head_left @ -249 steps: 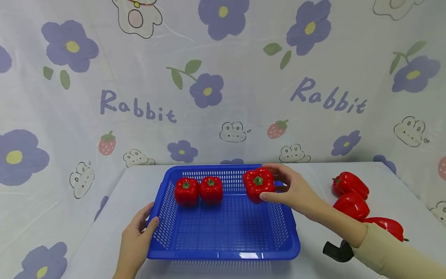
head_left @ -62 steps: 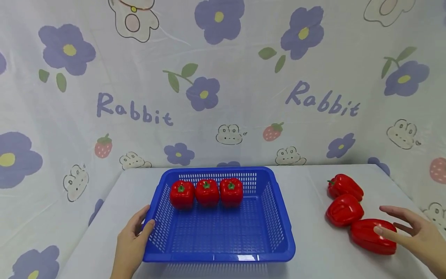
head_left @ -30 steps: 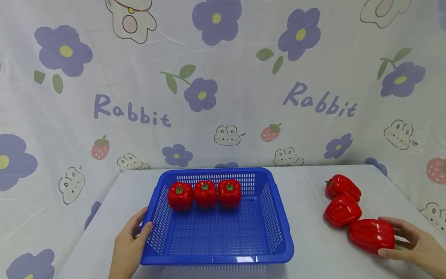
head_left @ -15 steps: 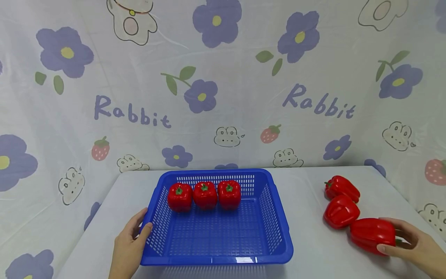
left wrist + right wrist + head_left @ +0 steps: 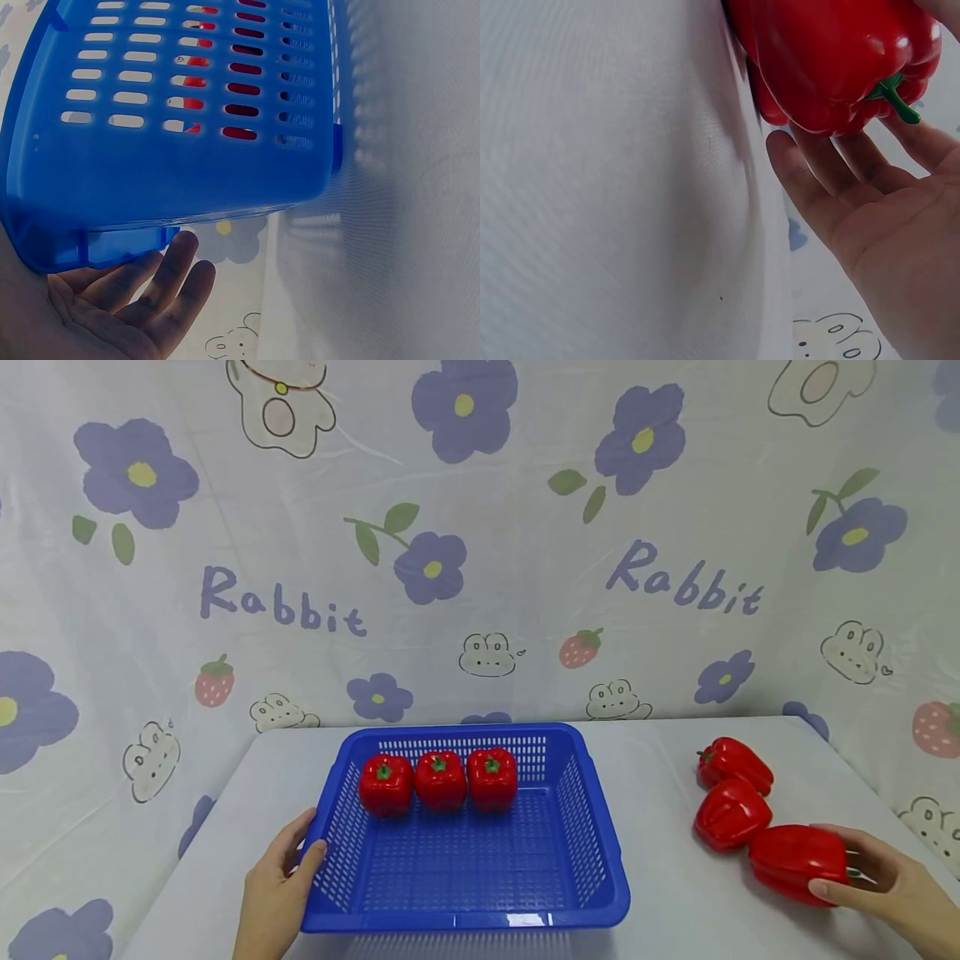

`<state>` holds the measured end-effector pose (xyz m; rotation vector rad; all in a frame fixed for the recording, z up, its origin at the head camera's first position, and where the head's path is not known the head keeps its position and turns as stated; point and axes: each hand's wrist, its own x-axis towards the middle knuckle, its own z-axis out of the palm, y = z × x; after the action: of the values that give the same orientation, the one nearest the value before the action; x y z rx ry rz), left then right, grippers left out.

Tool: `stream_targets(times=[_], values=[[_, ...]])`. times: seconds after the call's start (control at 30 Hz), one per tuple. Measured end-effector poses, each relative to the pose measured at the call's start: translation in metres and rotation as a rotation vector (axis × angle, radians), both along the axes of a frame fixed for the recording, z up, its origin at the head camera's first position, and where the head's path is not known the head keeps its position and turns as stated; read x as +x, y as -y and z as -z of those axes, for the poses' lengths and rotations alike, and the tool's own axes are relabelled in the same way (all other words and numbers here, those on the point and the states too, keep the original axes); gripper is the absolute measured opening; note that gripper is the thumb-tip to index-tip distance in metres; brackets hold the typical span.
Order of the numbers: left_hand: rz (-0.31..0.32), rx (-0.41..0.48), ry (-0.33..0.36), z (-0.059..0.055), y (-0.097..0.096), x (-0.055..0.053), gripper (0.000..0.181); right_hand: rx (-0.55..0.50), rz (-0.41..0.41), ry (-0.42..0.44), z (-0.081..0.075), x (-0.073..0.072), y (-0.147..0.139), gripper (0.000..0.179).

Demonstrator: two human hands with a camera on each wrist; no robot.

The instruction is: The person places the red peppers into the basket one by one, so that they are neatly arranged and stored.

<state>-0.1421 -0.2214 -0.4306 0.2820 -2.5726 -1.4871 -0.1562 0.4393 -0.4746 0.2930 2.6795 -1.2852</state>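
Note:
My left hand holds the left rim of the blue plastic basket, thumb over the edge and fingers on the outside. In the left wrist view those fingers are under the rim. Three red bell peppers stand in a row along the basket's back, stems up; the rightmost pepper is near the middle. At the right, my right hand grips a red bell pepper lying on its side, thumb in front and fingers behind. In the right wrist view its green stem points towards the palm.
Two more red bell peppers lie on the white table: one pepper close to the gripped one, another pepper behind it. A printed curtain hangs behind the table.
A bell pepper once held over the basket now stands third in the row. My right hand has moved right and taken hold of another, tilting it slightly. The left hand stays on the rim.

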Motion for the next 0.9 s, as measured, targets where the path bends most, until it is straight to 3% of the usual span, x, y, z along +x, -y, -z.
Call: stream_targets(times=[0.9], values=[[-0.015,-0.025,0.005,-0.001,-0.001,0.001,0.051,-0.013,-0.034,-0.001,-0.004,0.000,0.016,0.090]])
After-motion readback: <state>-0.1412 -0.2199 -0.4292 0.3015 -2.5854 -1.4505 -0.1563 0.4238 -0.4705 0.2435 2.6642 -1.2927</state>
